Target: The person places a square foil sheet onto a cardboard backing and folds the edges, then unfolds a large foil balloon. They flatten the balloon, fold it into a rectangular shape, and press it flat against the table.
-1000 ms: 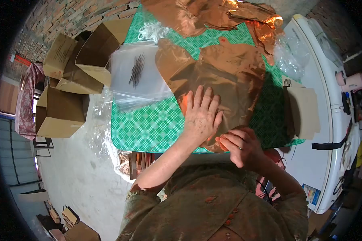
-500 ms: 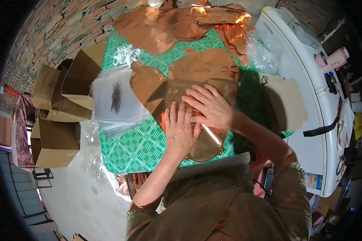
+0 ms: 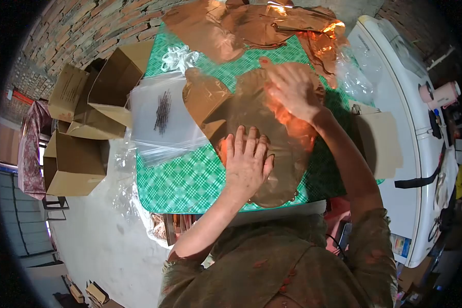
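A copper-coloured foil sheet (image 3: 251,97) with a curved outline lies flat on the green checked tablecloth (image 3: 174,185). On its lower left part rests my left hand (image 3: 247,163), palm down with the fingers apart. My right hand (image 3: 294,92) is over the upper right of the foil, its fingers extended and slightly blurred; whether it touches the foil is hard to tell. More crumpled copper foil (image 3: 251,25) covers the far end of the table. Left of the foil are clear plastic bags (image 3: 177,102) with a bundle of thin dark strips (image 3: 162,113) on top.
White string (image 3: 179,59) lies at the upper left of the table. Open cardboard boxes (image 3: 79,164) stand to the left. On the right are clear plastic film (image 3: 357,74), a cardboard piece (image 3: 382,143) and a white appliance (image 3: 395,108). A brick wall (image 3: 87,31) rises behind.
My right hand has moved up and away from my left hand, toward the foil's upper right. My left hand stays on the foil. The whole view has shifted slightly.
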The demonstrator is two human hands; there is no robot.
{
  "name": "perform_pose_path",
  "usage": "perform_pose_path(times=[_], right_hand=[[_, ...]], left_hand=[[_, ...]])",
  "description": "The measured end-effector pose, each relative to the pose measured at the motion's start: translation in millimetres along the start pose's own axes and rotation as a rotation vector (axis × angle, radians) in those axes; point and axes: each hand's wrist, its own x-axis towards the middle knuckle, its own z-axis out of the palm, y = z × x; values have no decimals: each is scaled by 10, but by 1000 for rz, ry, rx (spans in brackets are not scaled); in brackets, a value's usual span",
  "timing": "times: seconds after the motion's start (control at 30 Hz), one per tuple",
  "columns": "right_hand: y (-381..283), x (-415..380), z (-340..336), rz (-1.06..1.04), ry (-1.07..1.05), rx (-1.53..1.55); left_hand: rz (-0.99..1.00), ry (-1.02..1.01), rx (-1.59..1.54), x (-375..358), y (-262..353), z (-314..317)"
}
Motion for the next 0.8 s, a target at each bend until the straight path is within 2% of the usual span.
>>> perform_pose_path(times=[0.13,0.23,0.3,0.57,0.67,0.8], right_hand=[[-434,-5,-376,-63,-239,39],[-432,-93,-98,-56,-140,11],[-399,-101,-24,-68,-151,-15],[-391,-99,-29,-47,-141,47],[-403,-110,-38,-50,-129,46],[-395,-99,-71,-70,-120,11]], left_hand=[[3,8,-6,-3,-4,16],[3,5,-5,7,-2,2],[-3,1,2,-4,5,-5],[-36,0,-102,1,-26,-57],[-25,21,-94,122,-16,-353],[25,50,-122,416,-170,-343]])
